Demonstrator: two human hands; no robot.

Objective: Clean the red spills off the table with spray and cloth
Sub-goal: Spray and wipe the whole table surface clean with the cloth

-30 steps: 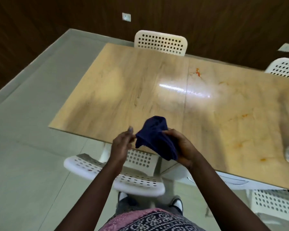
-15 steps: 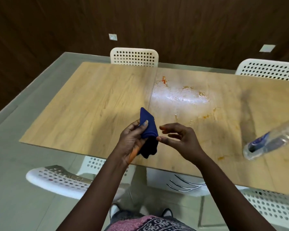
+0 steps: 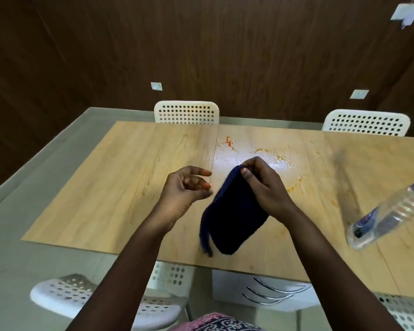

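Right hand (image 3: 264, 187) pinches the cloth (image 3: 232, 216) top edge; left hand (image 3: 184, 189) is released. Below that pinch, loose folds may smear the spill (image 3: 261, 155).

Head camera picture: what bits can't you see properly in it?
- Clear plastic bottle, head view: its top is cut off by the right edge, so no spray nozzle shows.
- Dark blue cloth, pinched by the right hand: motion blur smears its lower edge.
- Orange-red spill marks on the wooden table: glare washes out how far they spread.
- Left hand: holds nothing.
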